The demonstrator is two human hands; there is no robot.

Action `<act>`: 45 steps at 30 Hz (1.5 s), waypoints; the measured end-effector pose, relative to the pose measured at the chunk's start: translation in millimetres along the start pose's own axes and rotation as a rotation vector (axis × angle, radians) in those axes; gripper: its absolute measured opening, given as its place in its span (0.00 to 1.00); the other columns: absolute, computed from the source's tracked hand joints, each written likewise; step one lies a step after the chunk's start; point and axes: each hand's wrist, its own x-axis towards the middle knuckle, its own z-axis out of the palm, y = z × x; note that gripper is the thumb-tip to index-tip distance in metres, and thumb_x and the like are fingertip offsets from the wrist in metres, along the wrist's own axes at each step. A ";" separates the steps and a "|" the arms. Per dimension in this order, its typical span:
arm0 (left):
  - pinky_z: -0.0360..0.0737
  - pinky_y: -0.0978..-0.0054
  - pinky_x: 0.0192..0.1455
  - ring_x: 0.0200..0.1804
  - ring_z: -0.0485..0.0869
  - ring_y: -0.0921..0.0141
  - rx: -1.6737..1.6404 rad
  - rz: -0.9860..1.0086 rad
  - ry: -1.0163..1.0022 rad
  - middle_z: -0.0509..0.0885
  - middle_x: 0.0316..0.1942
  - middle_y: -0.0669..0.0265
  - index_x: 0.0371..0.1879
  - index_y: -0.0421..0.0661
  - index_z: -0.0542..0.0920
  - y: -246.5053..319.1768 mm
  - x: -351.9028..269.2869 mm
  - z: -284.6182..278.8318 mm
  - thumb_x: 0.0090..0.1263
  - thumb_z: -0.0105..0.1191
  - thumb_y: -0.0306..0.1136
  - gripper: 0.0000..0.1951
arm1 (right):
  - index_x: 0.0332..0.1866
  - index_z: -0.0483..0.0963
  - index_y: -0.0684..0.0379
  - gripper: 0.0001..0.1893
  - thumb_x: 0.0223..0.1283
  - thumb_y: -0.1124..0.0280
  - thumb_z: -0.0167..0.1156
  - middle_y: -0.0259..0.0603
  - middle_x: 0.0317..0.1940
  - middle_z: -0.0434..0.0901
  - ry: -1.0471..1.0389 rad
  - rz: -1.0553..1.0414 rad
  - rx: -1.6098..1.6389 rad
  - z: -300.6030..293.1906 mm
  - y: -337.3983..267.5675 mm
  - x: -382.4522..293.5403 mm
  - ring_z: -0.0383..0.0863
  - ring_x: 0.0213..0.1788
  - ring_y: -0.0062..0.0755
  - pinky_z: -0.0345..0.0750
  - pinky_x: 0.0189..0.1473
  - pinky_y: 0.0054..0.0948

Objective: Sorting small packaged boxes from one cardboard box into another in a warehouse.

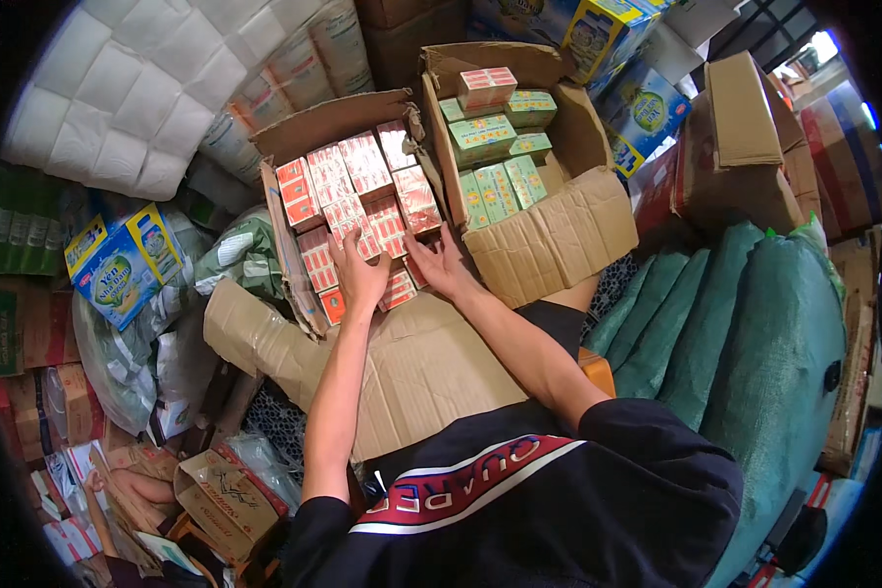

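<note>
An open cardboard carton (287, 283) holds several blocks of small red-and-white boxes (371, 165) in shiny clear wrap. My left hand (361, 278) reaches over its near part, fingertips and thumb against a wrapped block; whether it grips the block is unclear. Close by on the right, my right hand (441, 266) is spread, palm partly turned up, fingers at the packs by the carton's right side. Its near flap (419, 367) lies folded out beneath my forearms. Beside it, a second open carton (551, 235) contains green boxes (483, 140) with one red-and-white block (487, 88) on top.
Green woven sacks (772, 345) stand at my right. White wrapped packs (125, 88) are piled at the far left, above a blue-and-yellow drink carton (125, 264) on a plastic-wrapped bundle. Another person's arm (99, 507) shows at the lower left, near a printed cardboard box (224, 500).
</note>
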 end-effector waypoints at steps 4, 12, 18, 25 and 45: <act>0.68 0.52 0.71 0.74 0.61 0.41 0.011 -0.002 -0.016 0.57 0.72 0.38 0.65 0.47 0.68 2.9 -0.5 -1.1 0.59 0.68 0.35 0.35 | 0.72 0.59 0.59 0.35 0.69 0.48 0.59 0.57 0.64 0.72 -0.009 0.031 -0.095 2.4 3.4 -1.7 0.75 0.65 0.51 0.74 0.68 0.51; 0.78 0.50 0.59 0.62 0.75 0.41 0.108 -0.017 -0.054 0.62 0.68 0.40 0.67 0.51 0.64 8.4 -6.7 -10.6 0.60 0.68 0.37 0.36 | 0.77 0.44 0.51 0.37 0.73 0.50 0.53 0.51 0.64 0.71 0.183 -0.202 -0.489 -4.5 18.6 -10.4 0.73 0.65 0.50 0.73 0.65 0.56; 0.79 0.50 0.53 0.55 0.80 0.44 0.175 0.030 0.014 0.66 0.64 0.44 0.67 0.51 0.63 14.5 -8.7 -8.4 0.64 0.65 0.39 0.34 | 0.51 0.64 0.57 0.14 0.70 0.62 0.55 0.48 0.57 0.75 0.213 -0.152 -0.706 -2.8 18.3 -4.8 0.77 0.60 0.45 0.78 0.60 0.52; 0.79 0.49 0.53 0.53 0.80 0.45 0.248 -0.092 -0.027 0.69 0.59 0.45 0.64 0.47 0.65 19.1 -11.0 -9.2 0.63 0.65 0.41 0.32 | 0.46 0.66 0.57 0.14 0.65 0.65 0.62 0.46 0.53 0.75 0.260 -0.214 -0.716 3.1 25.3 -8.6 0.78 0.55 0.43 0.80 0.58 0.50; 0.76 0.61 0.67 0.67 0.75 0.55 -0.015 0.097 -0.143 0.75 0.65 0.49 0.67 0.39 0.68 8.4 -6.1 -4.8 0.61 0.70 0.36 0.36 | 0.38 0.71 0.58 0.09 0.62 0.66 0.63 0.39 0.38 0.75 0.260 -0.286 -0.776 -13.3 7.0 2.9 0.77 0.43 0.35 0.80 0.53 0.38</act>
